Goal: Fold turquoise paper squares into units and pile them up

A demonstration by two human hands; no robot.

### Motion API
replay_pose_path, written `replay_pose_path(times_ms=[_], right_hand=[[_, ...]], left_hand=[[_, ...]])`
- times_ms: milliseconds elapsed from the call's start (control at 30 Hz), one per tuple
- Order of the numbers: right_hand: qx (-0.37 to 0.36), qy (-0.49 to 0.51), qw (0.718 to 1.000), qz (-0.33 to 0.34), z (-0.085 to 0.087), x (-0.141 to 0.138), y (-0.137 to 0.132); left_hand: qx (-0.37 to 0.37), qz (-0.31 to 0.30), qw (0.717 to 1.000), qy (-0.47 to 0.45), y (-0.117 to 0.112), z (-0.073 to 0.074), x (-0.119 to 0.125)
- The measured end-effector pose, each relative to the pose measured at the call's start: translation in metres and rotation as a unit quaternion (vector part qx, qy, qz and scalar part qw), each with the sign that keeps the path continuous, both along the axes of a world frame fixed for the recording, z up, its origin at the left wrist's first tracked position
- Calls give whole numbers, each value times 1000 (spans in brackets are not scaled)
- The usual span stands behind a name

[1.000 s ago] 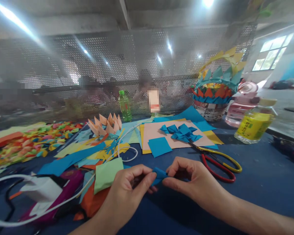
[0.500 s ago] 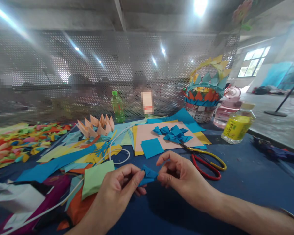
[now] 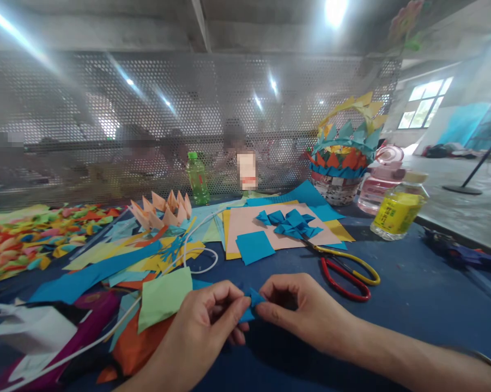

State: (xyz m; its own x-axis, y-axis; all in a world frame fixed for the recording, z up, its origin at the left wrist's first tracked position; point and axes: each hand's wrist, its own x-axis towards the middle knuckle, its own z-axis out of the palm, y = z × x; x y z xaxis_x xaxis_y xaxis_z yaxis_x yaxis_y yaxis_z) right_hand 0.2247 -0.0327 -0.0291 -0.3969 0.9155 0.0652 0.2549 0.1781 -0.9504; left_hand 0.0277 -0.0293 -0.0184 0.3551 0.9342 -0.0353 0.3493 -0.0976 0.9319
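Observation:
Between my two hands, low in the middle of the head view, is a small piece of folded blue paper (image 3: 254,298). My left hand (image 3: 216,316) pinches its left side between thumb and fingers. At its right edge, the thumb and forefinger of my right hand (image 3: 291,299) are closed on the paper too. My fingers cover much of the piece. Just beyond lie blue paper squares (image 3: 255,247) and a cluster of folded blue pieces (image 3: 296,223) on a pink sheet (image 3: 245,216). Scissors with red and yellow handles (image 3: 347,279) rest right of them, their blades partly under the folded pieces.
A decorated paper basket (image 3: 337,185), a pink bottle (image 3: 378,188) and a yellow-labelled bottle (image 3: 398,212) stand at the back right. A green bottle (image 3: 198,179) is by the mesh panel. Paper scraps (image 3: 32,234), a pale green sheet (image 3: 165,296) and a white cord (image 3: 206,261) lie left.
My right hand has moved slightly left and down, its fingers curling in onto the folded blue paper. My left hand keeps its pinch and has shifted slightly right.

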Motion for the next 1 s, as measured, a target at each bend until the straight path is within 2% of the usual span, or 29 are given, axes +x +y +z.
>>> replay_pose_path(times_ms=[167, 300, 433, 533, 633, 700, 800, 1000], right_hand=[[-13, 5, 1000, -22, 0, 1, 0], [-27, 19, 999, -28, 3, 1, 0], [-36, 19, 999, -5, 6, 1, 0], [-25, -14, 1000, 1, 6, 2, 2], [-21, -48, 999, 3, 3, 4, 4], [-17, -65, 998, 10, 0, 4, 3], [14, -104, 994, 21, -1, 5, 1], [132, -150, 980, -4, -2, 5, -1]], left_hand=[[-37, -24, 999, 15, 1, 1, 1], [-51, -16, 995, 88, 0, 4, -1], [-8, -40, 989, 140, 0, 5, -5], [79, -35, 980, 181, 3, 4, -8], [160, -23, 971, 176, 5, 0, -10], [159, -20, 974, 157, 5, -3, -9], [152, -19, 976, 155, 5, -6, -6], [171, -31, 969, 177, 5, -11, -3]])
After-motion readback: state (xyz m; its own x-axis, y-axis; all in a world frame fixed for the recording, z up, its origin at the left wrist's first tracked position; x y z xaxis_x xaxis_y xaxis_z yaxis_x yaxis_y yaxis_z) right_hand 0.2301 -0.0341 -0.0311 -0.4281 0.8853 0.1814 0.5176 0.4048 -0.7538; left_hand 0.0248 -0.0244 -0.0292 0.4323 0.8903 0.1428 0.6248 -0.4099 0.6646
